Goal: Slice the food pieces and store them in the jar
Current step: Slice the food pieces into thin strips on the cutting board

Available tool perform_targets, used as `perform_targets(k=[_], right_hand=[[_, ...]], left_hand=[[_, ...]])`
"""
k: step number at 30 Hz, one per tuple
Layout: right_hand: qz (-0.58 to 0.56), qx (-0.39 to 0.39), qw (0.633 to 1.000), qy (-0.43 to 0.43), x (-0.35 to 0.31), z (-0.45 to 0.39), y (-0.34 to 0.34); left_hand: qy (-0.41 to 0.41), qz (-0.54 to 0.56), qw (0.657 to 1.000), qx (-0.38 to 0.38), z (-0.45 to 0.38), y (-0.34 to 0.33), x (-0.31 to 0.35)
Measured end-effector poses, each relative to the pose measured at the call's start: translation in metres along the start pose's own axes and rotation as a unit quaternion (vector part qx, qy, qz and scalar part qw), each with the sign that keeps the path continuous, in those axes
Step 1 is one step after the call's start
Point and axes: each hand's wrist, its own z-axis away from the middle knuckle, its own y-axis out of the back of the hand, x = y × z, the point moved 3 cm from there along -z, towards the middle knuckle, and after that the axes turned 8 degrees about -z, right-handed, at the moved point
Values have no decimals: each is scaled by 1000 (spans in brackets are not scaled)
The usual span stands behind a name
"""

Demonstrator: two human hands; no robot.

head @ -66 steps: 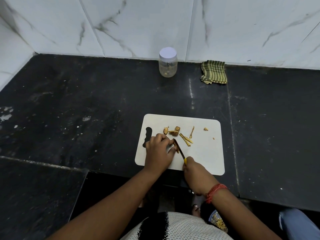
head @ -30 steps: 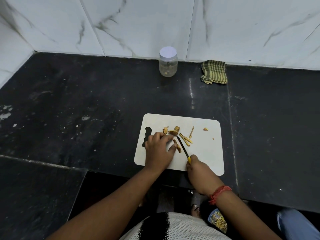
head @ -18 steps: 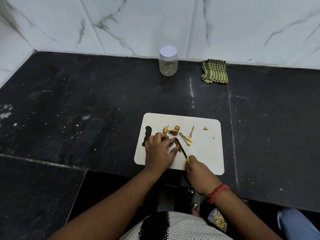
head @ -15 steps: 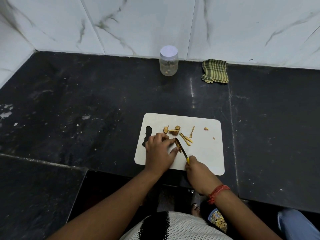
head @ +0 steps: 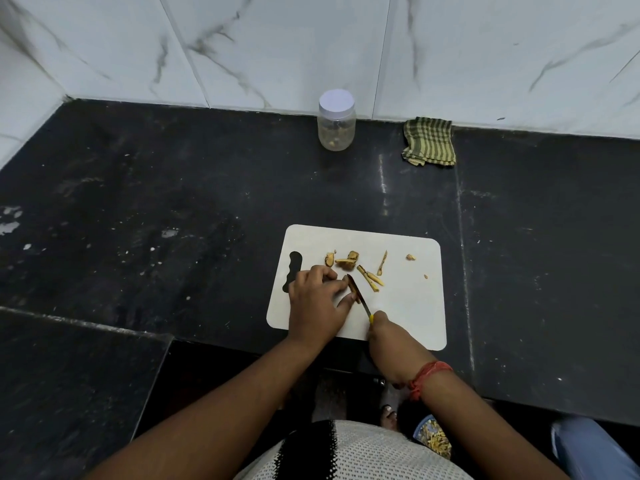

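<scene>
On the dark desk lies a white cutting board; the left hand rests on it, fingers curled and pinching a brown food piece against the board; the right hand grips a knife by its yellow handle, blade laid along that piece; more cut pieces lie just beyond; the lidded jar stands well apart by the wall, near a striped cloth.
</scene>
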Motion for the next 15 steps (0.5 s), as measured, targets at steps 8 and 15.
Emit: perform_targets(k=[8,15], right_hand=[[191,-25,978,81,-3,-2,-1],[387,44,918,72,3,-10,-4]], left_hand=[[24,-1,1000,-2,2,0,6],[50,22,998,-19,1,0,10]])
